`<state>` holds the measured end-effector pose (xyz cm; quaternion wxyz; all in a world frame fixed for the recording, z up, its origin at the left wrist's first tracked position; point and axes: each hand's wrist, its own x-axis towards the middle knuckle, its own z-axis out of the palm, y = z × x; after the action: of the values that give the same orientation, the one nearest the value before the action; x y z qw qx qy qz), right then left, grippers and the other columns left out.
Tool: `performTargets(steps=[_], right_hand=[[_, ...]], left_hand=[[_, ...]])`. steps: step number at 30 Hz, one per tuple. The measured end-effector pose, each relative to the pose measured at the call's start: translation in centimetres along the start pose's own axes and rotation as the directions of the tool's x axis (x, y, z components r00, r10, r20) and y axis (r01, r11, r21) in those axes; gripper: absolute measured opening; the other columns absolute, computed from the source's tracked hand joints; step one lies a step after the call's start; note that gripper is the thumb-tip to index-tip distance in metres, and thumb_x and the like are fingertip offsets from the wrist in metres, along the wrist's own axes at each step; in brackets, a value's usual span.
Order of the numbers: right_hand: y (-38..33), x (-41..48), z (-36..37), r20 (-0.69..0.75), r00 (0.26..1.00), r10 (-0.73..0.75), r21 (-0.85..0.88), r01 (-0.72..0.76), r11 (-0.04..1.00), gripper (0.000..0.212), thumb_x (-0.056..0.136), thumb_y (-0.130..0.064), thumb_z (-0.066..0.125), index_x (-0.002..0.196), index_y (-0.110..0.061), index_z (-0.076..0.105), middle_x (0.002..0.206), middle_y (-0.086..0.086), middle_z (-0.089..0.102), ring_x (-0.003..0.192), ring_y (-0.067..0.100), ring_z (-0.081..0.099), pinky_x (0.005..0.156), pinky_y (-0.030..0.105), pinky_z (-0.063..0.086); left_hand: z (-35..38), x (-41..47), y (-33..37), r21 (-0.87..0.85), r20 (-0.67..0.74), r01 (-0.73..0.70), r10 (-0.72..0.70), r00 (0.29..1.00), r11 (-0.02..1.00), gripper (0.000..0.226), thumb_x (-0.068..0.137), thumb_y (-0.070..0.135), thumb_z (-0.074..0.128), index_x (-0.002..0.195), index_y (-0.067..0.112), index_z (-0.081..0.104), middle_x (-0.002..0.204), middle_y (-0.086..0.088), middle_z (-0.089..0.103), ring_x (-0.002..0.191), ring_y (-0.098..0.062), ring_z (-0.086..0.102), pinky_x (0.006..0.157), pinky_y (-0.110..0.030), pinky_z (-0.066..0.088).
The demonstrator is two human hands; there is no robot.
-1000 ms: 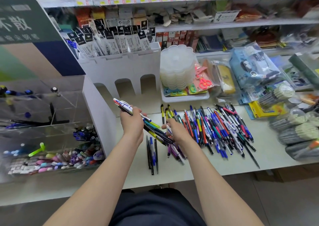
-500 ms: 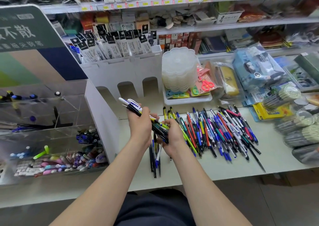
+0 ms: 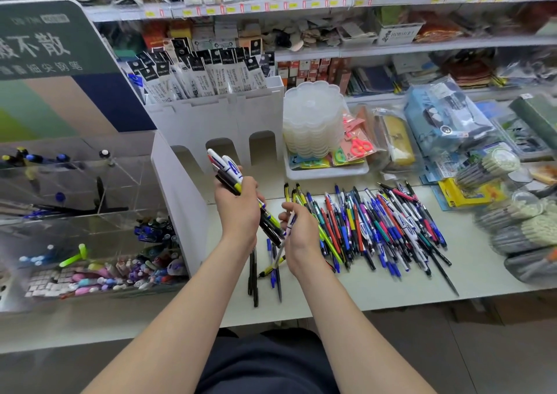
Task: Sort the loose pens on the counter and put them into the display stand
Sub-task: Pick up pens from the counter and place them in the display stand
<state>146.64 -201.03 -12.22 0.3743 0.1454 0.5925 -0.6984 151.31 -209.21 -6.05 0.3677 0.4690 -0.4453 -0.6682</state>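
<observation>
Standing at the counter (image 3: 391, 291), with the white display stand (image 3: 217, 122) as reference. Loose pens (image 3: 376, 228) lie spread on the counter to the right of the stand, mixed colours (blue, red, black, yellow-green). A few more pens (image 3: 254, 276) lie nearer me, just right of the stand's side wall. My left hand (image 3: 238, 210), in front of the stand's arched slots, is clenched round a bundle of pens (image 3: 232, 176), tips angled up toward the stand. My right hand (image 3: 301, 234), just right of the left, pinches a single white pen (image 3: 290, 222).
</observation>
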Motion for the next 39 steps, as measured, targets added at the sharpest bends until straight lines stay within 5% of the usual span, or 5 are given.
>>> performTargets(steps=[11,20,26,31,39], right_hand=[[-0.8,-1.9,1.5,0.010,0.999,0.041,0.326,-0.042,0.945,0.036,0.102,-0.047,0.048,0.107,-0.017,0.068,0.104,0.010,0.053,0.093,0.028,0.060,0.077,0.037,0.054],[-1.5,-5.2,2.3,0.145,0.975,-0.168,0.217,0.134,0.967,0.035,0.104,-0.024,0.047,0.123,-0.009,0.073,0.123,0.017,0.074,0.114,0.028,0.074,0.099,0.047,0.061],[-1.9,-6.3,1.6,-0.163,0.915,-0.368,-0.218,0.331,0.918,0.034,0.113,-0.026,0.033,0.123,-0.030,0.065,0.133,0.003,0.059,0.109,0.004,0.058,0.092,0.030,0.048],[-4.8,-7.5,0.5,0.182,0.838,-0.515,-0.281,0.546,0.789,0.027,0.112,-0.022,0.049,0.127,-0.023,0.070,0.091,-0.002,0.065,0.072,-0.003,0.062,0.066,0.020,0.056],[-5.0,-7.8,1.1,0.454,0.814,-0.364,-0.405,0.552,0.729,0.025,0.112,-0.025,0.053,0.128,-0.022,0.072,0.102,-0.004,0.077,0.097,0.008,0.071,0.079,0.015,0.055]], left_hand=[[-0.5,-2.6,1.0,-0.024,0.170,-0.061,0.064,0.983,0.998,0.045,0.093,-0.004,0.065,0.127,0.013,0.041,0.091,-0.012,0.066,0.069,-0.025,0.069,0.062,-0.036,0.059],[-0.6,-3.3,1.2,-0.014,0.337,0.030,-0.024,0.941,0.999,0.028,0.092,0.000,0.073,0.118,0.010,0.068,0.101,-0.004,0.081,0.094,-0.022,0.078,0.082,-0.037,0.064],[-2.7,-2.2,0.9,0.100,0.324,0.068,-0.098,0.941,0.993,0.015,0.103,0.012,0.066,0.118,0.010,0.065,0.097,-0.010,0.075,0.080,-0.021,0.072,0.068,-0.037,0.062],[-5.9,-2.4,2.0,0.321,0.536,0.167,-0.324,0.780,0.932,0.029,0.103,0.018,0.070,0.127,0.004,0.066,0.114,-0.014,0.078,0.094,-0.026,0.079,0.068,-0.036,0.061],[-9.4,-2.7,2.9,0.211,0.614,0.338,-0.393,0.684,0.917,0.029,0.108,0.018,0.060,0.129,-0.002,0.062,0.103,-0.018,0.074,0.082,-0.030,0.072,0.071,-0.044,0.063]])
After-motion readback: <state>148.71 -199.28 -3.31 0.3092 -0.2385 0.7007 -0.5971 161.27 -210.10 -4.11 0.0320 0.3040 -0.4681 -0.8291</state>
